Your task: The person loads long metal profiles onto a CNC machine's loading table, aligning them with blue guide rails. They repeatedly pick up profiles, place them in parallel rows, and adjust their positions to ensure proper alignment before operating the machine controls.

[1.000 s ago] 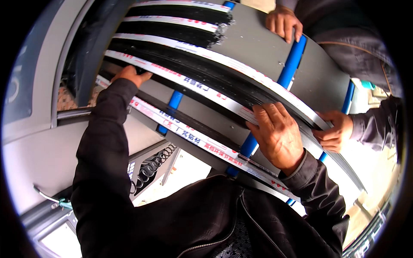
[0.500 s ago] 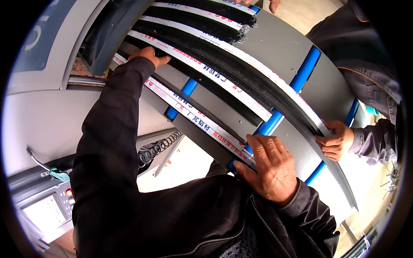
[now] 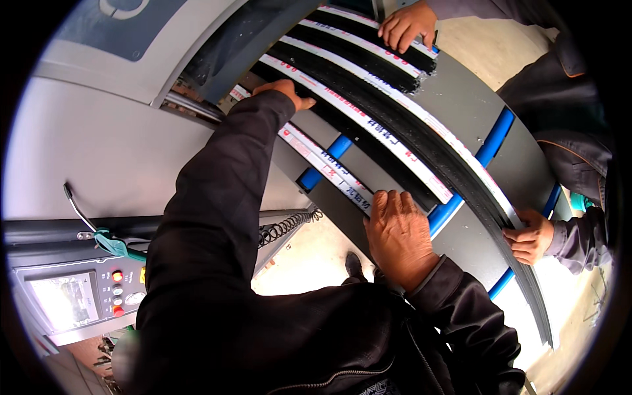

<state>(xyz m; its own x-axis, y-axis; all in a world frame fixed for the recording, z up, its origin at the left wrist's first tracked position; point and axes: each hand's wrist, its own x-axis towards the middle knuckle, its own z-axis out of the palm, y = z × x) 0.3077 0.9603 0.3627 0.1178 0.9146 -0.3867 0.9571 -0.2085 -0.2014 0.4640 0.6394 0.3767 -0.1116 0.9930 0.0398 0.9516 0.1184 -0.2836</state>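
Note:
Long black profiles with printed white film lie side by side across a grey table. My left hand [image 3: 283,94] reaches to the nearest profile [image 3: 327,166] beside the machine opening, its fingers bent down over it and partly hidden, the thumb pointing right. Farther right, my right hand [image 3: 399,240] is closed over the same profile, back of the hand up, covering its right part. Just beyond lies another film-covered profile [image 3: 375,131]. A co-worker's hand [image 3: 530,237] grips the end of a longer black profile [image 3: 490,214], and the co-worker's other hand [image 3: 408,27] rests on the farthest profile.
Blue rollers [image 3: 497,135] cross the grey table [image 3: 461,99]. A grey machine housing [image 3: 112,145] stands at left, with a control panel [image 3: 79,299] below. A coiled black hose [image 3: 286,227] hangs under the table edge. Shavings cling to the cut profile ends [image 3: 421,76].
My right hand has moved left along the near profile, its fingers drawing together. The co-worker's far hand now reaches onto the farthest profile. The whole view has shifted.

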